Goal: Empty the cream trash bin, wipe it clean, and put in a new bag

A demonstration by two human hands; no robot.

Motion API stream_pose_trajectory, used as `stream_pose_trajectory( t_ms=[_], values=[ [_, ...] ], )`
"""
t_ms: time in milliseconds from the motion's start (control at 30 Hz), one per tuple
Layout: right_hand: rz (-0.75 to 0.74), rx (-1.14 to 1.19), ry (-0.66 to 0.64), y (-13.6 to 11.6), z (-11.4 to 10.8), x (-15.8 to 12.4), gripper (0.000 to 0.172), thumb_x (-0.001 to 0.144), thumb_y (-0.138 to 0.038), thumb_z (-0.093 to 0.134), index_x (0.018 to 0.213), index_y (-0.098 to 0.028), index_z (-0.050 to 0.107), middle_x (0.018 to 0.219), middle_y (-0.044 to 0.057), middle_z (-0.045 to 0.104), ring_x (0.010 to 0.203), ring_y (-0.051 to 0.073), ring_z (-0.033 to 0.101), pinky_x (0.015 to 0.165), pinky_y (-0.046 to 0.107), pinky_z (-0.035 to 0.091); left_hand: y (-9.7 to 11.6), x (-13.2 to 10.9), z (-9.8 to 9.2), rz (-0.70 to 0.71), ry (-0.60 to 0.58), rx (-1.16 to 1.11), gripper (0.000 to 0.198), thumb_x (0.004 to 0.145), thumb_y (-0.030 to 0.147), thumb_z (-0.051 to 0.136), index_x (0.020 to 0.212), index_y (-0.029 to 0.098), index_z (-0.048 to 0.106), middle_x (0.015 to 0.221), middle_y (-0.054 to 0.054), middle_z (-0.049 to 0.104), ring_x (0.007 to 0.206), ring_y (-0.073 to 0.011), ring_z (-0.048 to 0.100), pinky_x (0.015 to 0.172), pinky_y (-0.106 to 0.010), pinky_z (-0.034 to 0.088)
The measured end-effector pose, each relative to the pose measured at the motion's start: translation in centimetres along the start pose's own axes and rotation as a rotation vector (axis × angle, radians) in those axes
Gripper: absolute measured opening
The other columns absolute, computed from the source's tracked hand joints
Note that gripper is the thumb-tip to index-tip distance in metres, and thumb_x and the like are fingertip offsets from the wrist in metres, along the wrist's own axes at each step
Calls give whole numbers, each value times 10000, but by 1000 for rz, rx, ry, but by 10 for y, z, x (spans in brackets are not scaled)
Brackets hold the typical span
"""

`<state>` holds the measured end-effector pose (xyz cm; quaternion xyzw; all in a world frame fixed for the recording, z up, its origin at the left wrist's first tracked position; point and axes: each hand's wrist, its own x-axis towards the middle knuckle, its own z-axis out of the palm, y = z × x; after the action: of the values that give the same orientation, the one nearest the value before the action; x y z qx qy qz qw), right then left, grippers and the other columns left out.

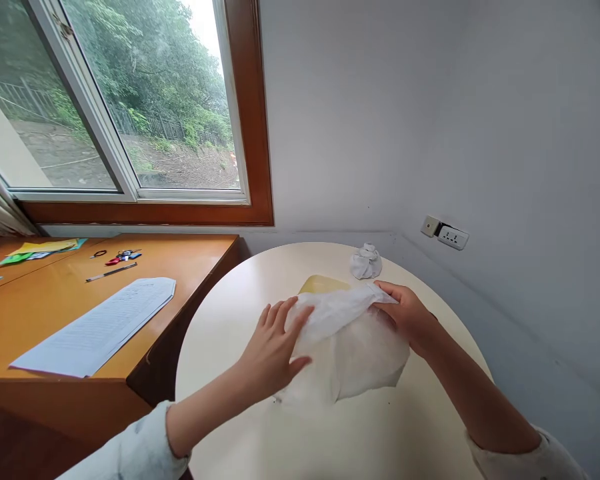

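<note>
A thin, see-through white sheet (365,353), creased and folded over along its top, hangs above the round table; I cannot tell whether it is paper, cloth or plastic. My right hand (405,313) pinches its upper right corner between thumb and fingers. At the sheet's left side is my left hand (277,343), its fingers spread and the fingertips against or just over the edge. Behind the sheet, a pale yellow thing (323,284) shows only its rounded upper part. Farther back stands a gathered white bundle (366,262) with a twisted top.
The cream round table (220,360) stands close to the wall corner. To its left, a wooden desk (195,257) holds papers (100,330), a pen (111,272), keys (125,256) and coloured sheets (45,248). A wall socket (453,237) is at the right.
</note>
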<state>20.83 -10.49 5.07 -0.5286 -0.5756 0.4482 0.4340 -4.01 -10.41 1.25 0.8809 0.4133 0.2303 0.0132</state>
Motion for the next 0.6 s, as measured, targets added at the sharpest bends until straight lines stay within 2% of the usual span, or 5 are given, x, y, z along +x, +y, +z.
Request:
stream_pose_trajectory(
  t_ms=[133, 267, 367, 467, 600],
  values=[
    [53, -7, -51, 0, -8, 3, 181, 638, -323, 612, 762, -199, 567, 626, -24, 561, 498, 101, 432, 449, 210, 295, -14, 6, -2, -102, 9, -197, 319, 742, 142, 476, 1040, 231, 549, 1250, -103, 456, 1076, -276, 487, 853, -419, 439],
    [95, -90, -151, 9, -22, 6, 245, 676, -362, 610, 862, -203, 626, 727, 13, 624, 595, 140, 522, 494, 225, 351, -21, 20, -28, -259, 27, -564, 155, 758, 178, 446, 854, 197, 566, 897, -40, 612, 808, -184, 569, 686, -290, 457],
    [109, 34, -214, 23, -27, 11, 256, 681, -384, 623, 843, -188, 649, 770, 29, 628, 678, 162, 555, 541, 232, 384, -22, 30, -39, -374, 3, -814, 58, 722, 209, 491, 730, 181, 541, 703, 3, 596, 684, -148, 557, 610, -243, 433],
    [149, 241, -161, 38, -28, 20, 314, 651, -386, 662, 903, -199, 645, 826, 41, 651, 716, 178, 580, 584, 249, 414, -24, 40, -39, -464, -25, -976, 73, 716, 215, 470, 665, 181, 510, 562, 34, 535, 544, -109, 508, 517, -204, 391],
    [140, 404, 26, 55, -26, 44, 303, 638, -387, 666, 880, -206, 647, 799, 25, 671, 709, 178, 598, 627, 264, 435, -41, 65, -27, -592, -53, -1046, 140, 720, 311, 518, 664, 183, 506, 498, 61, 437, 417, -71, 398, 392, -170, 268]
  ],
)
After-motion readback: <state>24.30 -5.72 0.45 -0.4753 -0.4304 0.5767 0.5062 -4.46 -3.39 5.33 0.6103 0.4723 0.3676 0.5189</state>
